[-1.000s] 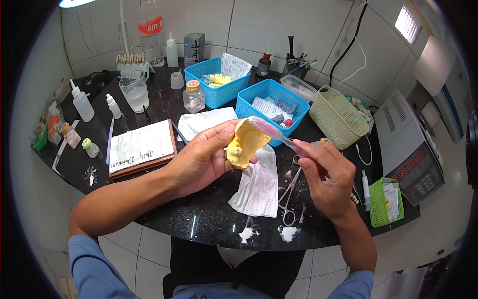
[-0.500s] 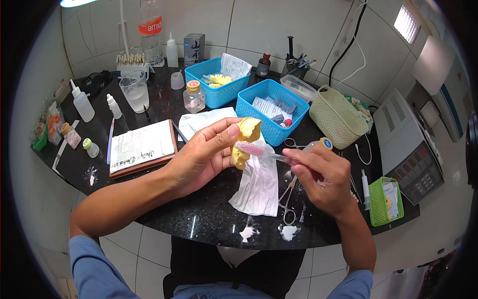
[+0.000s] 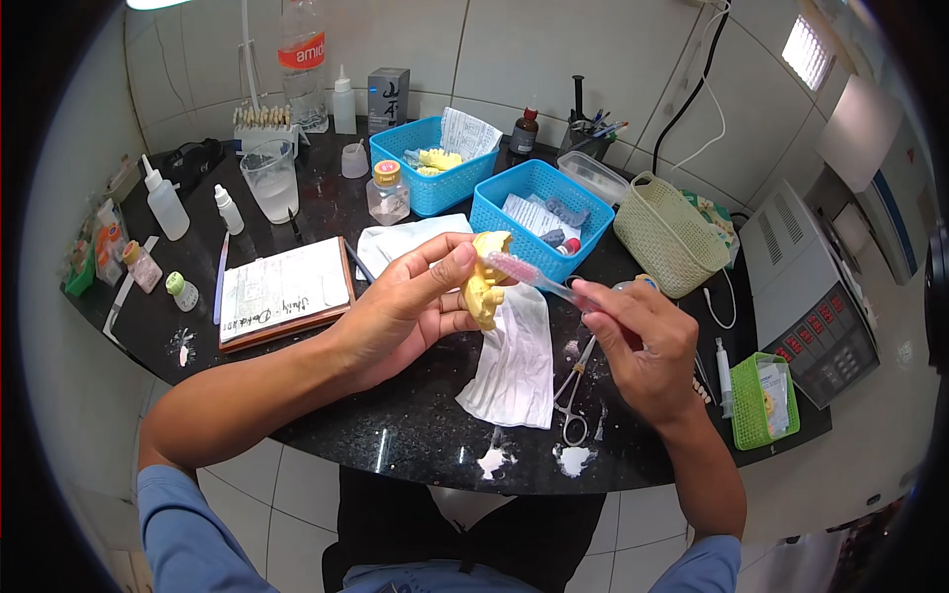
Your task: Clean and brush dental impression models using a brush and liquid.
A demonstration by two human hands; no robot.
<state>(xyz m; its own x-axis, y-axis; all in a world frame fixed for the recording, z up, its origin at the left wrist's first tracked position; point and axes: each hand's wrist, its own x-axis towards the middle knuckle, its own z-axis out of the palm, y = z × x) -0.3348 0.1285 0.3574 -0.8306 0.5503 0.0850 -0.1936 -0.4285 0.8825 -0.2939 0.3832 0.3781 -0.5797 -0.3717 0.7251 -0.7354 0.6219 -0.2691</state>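
My left hand (image 3: 432, 288) is closed on a yellow plaster dental model (image 3: 483, 299), held up over the table with the thumb on its near side. In my right hand (image 3: 643, 348) is a toothbrush (image 3: 519, 269) with a clear handle and pink bristles, gripped between thumb and fingers. Its head lies against the model's right side, near the upper part. Below the model a crumpled white cloth (image 3: 514, 371) is spread on the dark table. Scissor-like metal forceps (image 3: 573, 395) lie between the cloth and my right hand, partly hidden by it.
Two blue baskets (image 3: 539, 257) hold papers and small items; the farther also holds yellow models (image 3: 438, 158). A notepad (image 3: 282, 292) lies left, near a glass (image 3: 269, 183) of liquid and several bottles. White powder piles (image 3: 571, 460) dot the front edge. A control unit (image 3: 816, 296) stands right.
The toothbrush head has moved up along the model, and its handle now slants more steeply. My left hand has tilted the model slightly.
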